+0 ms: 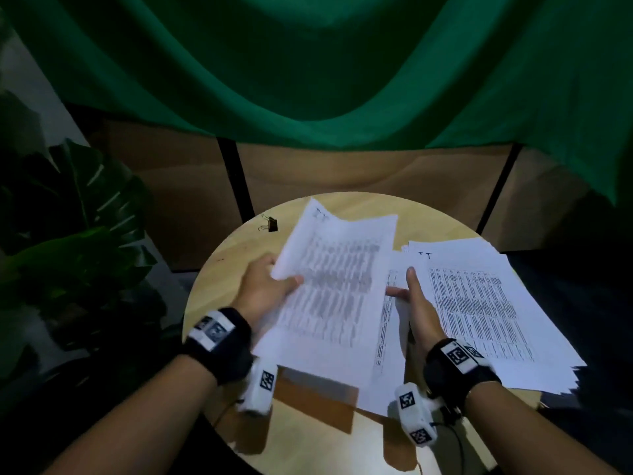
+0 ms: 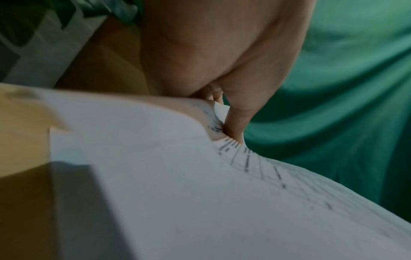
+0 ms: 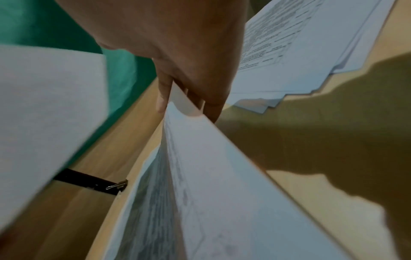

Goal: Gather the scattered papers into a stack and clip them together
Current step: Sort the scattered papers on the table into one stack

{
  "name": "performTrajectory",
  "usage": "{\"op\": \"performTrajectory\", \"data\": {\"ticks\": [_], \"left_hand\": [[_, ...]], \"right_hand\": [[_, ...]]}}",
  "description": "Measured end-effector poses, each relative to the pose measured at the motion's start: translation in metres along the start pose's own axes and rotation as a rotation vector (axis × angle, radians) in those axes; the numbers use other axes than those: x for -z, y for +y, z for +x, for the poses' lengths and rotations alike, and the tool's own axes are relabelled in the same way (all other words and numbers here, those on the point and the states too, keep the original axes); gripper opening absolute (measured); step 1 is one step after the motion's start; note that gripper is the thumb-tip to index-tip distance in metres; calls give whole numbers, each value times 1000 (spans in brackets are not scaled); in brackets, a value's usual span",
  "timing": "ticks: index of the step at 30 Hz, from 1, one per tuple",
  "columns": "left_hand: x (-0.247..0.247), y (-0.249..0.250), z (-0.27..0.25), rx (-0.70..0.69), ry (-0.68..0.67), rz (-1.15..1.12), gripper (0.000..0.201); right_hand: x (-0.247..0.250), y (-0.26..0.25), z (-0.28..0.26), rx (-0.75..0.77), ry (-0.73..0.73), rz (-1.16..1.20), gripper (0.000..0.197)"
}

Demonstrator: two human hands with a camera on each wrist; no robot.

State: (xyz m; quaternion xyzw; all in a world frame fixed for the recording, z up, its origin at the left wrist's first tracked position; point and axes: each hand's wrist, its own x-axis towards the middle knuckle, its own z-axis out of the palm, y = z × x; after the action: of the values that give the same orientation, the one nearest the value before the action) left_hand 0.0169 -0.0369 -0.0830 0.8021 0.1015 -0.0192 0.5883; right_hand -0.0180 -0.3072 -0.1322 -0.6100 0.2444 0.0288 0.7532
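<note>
Left hand (image 1: 263, 289) grip was clamped on a lifted sheaf (image 1: 335, 286) at worktop (image 1: 233, 255) centre; right hand (image 1: 416, 303) pinched a sheet (image 1: 394, 337) beside it. Fanned pile (image 1: 496, 303) lay at 3 o'clock, binder clip (image 1: 270, 223) at 11. We judged best: merge everything, square the edges, then clip.

On the round wooden table (image 1: 239, 255) in front of me, a loose pile of printed paper sheets (image 1: 496, 310) is lying to my right, overhanging the table's right edge. My left hand (image 1: 263, 289) is holding a bundle of printed sheets (image 1: 335, 289) above the table's middle, left of that pile. My right hand (image 1: 416, 303) is sitting between bundle and pile, pinching a sheet. A small black binder clip (image 1: 270, 223) is lying at the far left rim, apart from all papers.
</note>
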Motion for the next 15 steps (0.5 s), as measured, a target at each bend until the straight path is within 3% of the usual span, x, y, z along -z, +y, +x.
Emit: {"op": "performTrajectory", "data": {"ticks": [4,8,11,13,15], "left_hand": [[-40,-41,9,58,-86,-54,29],[-44,-53,31,43,2,267,36],[-24,-61,56,140,68,790,85],[-7,-68,68,252,66,875,115],[9,-77,77,297,38,900,129]], "right_hand": [[-10,1,10,-51,-26,3,62],[-7,13,15,-68,-41,71,79],[3,5,7,-14,-3,-5,77],[7,8,7,1,-6,15,88],[9,20,13,32,6,45,98]]}}
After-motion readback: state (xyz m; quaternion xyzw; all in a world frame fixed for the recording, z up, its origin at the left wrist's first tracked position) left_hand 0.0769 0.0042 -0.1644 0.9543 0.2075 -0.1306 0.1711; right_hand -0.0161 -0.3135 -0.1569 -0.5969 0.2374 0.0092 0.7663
